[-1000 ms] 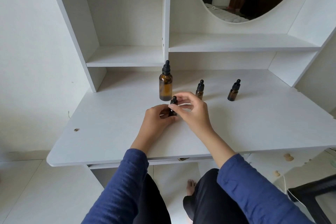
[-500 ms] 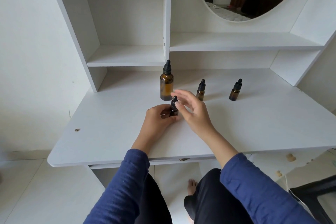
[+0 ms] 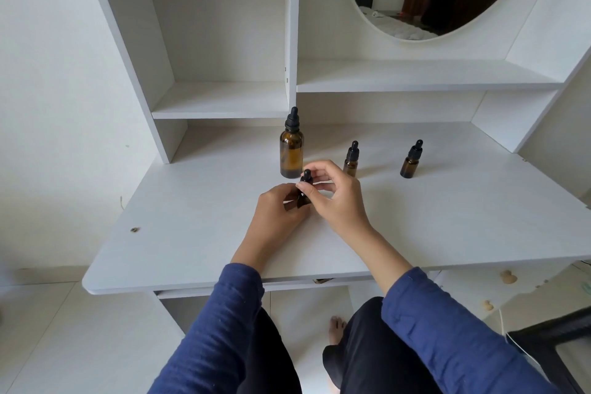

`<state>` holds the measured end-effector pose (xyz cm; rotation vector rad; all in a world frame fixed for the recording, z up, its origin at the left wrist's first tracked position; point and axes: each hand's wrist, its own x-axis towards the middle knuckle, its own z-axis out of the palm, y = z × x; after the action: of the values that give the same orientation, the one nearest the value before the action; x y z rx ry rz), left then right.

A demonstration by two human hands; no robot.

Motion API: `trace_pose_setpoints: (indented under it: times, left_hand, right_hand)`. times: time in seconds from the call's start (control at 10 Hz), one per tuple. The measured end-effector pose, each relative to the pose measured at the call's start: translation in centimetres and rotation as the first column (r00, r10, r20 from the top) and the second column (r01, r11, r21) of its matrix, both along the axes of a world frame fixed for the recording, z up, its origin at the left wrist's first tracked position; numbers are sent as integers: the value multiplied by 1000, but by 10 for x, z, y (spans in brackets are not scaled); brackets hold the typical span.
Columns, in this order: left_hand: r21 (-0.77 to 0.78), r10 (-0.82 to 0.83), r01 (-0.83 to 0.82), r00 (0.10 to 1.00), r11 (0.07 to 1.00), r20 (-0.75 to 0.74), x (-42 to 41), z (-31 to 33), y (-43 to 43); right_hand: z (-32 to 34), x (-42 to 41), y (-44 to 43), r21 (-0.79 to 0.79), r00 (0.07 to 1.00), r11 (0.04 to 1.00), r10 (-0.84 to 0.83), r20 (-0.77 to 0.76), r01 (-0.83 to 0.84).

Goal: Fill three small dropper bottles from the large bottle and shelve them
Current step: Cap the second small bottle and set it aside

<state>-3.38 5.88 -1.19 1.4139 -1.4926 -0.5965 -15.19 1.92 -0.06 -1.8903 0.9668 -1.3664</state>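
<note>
While both hands, left hand (image 3: 281,205) and right hand (image 3: 335,198), grip seemingly one small dropper bottle (image 3: 303,193), the white desk (image 3: 192,233) meets pale walls.

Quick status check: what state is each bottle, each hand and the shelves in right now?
Large bottle: upright on the desk, dropper cap on.
Held small bottle: on the desk, between both hands, cap on.
Middle small bottle: upright, capped, untouched.
Right small bottle: upright, capped, untouched.
Left hand: gripping the held bottle's body.
Right hand: fingers pinching its cap.
Shelves: no bottles on them.
</note>
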Motion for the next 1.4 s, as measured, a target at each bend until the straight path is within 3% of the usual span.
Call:
trace_pose_setpoints:
  times: [0.2, 0.3, 0.4, 0.7, 1.0, 1.1, 1.3, 1.4]
  left_hand:
    - [67, 23, -55, 912, 996, 410, -4, 0, 2]
    - [101, 105, -192, 826, 976, 554, -6, -3, 2]
    - [118, 107, -221, 791, 968, 603, -6, -8, -1]
    - [188, 32, -201, 761, 961, 648, -5, -11, -3]
    - [209, 13, -202, 746, 957, 666, -5, -10, -3]
    - [206, 15, -204, 744, 957, 668, -4, -11, -3]
    - [196, 18, -199, 743, 960, 669, -4, -10, -3]
    - [189, 24, -196, 754, 962, 656, -4, -9, -2]
  right_hand:
    - [-2, -7, -3, -99, 993, 988, -115, -9, 114]
    - [-2, -19, -7, -91, 983, 979, -184, -10, 182]
    - [-1, -35, -9, -78, 968, 965, -251, 7, 251]
    - [4, -76, -38, 22, 907, 909, -417, 65, 416]
    - [8, -84, -68, 64, 881, 879, -471, -45, 473]
    - [6, -85, -67, 37, 883, 882, -468, -38, 469]
    - [18, -68, -53, -310, 886, 835, -460, 58, 454]
    - [24, -52, -56, -269, 930, 899, -366, -22, 347]
